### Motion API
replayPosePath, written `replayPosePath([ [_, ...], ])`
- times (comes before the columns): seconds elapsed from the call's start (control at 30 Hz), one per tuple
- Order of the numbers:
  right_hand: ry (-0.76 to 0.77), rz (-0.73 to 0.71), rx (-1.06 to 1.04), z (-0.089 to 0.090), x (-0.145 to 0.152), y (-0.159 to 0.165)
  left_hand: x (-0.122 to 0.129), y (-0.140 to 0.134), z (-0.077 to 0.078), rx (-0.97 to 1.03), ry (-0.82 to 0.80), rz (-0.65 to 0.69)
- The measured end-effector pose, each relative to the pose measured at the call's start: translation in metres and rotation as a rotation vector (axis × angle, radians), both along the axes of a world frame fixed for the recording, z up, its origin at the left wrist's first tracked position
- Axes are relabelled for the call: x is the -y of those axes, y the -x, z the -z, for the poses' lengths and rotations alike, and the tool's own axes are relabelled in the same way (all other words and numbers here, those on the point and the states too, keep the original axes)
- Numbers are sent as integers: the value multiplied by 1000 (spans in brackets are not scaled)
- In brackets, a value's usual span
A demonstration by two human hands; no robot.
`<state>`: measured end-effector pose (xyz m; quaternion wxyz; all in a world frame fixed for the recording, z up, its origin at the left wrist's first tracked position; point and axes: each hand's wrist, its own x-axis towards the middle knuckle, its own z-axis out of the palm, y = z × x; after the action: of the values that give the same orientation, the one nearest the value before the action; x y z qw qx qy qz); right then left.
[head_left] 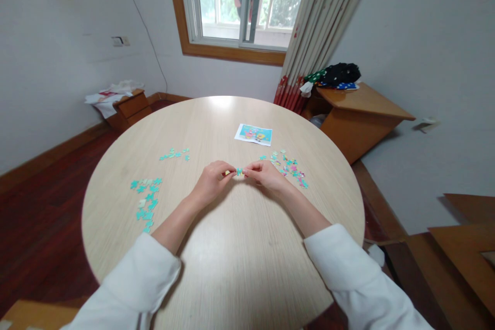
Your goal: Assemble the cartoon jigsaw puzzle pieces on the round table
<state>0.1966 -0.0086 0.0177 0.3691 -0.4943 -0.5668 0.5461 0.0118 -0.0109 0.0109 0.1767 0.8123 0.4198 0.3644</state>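
Note:
Over the middle of the round table [247, 263], my left hand [213, 180] and my right hand [266, 175] meet at their fingertips. Both are pinched closed on small teal and yellow jigsaw puzzle pieces [239, 171]. Whether these pieces are joined is too small to tell. To the right of my right hand lies a loose spread of teal, pink and yellow puzzle pieces [293, 169]. Two groups lie left of my left hand: a small one [175, 154] farther back and a larger teal one [149, 206] nearer. Beyond my hands rests a printed cartoon picture [254, 135].
Behind the table are a window [240, 5] and a long curtain [309, 31]. A wooden cabinet [359, 113] with cloths [340, 75] on it stands at the back right. At the back left, a low wooden stand [132, 108] carries papers [110, 97].

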Motion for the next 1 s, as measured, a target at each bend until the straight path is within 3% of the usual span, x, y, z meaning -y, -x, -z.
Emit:
replayPosePath([
  [0.33, -54, -35, -4, 4, -2, 0, -4, 1, 7, 41, -127, 24],
  [0.57, -102, 3, -6, 14, -7, 3, -5, 5, 8, 95, -120, -46],
  [0.63, -191, 46, 95, 16, -6, 5, -5, 5, 7, 118, -116, -80],
  [0.77, -535, 47, 419, 20, -2, 10, -6, 8, 4, 168, -125, -150],
  [0.87, -736, -31, 547, 23, 1, 16, -7, 11, 3, 215, -124, -222],
  [1.0, -823, -205, 685, 21, 5, 23, -11, 14, 4, 270, -96, -304],
])
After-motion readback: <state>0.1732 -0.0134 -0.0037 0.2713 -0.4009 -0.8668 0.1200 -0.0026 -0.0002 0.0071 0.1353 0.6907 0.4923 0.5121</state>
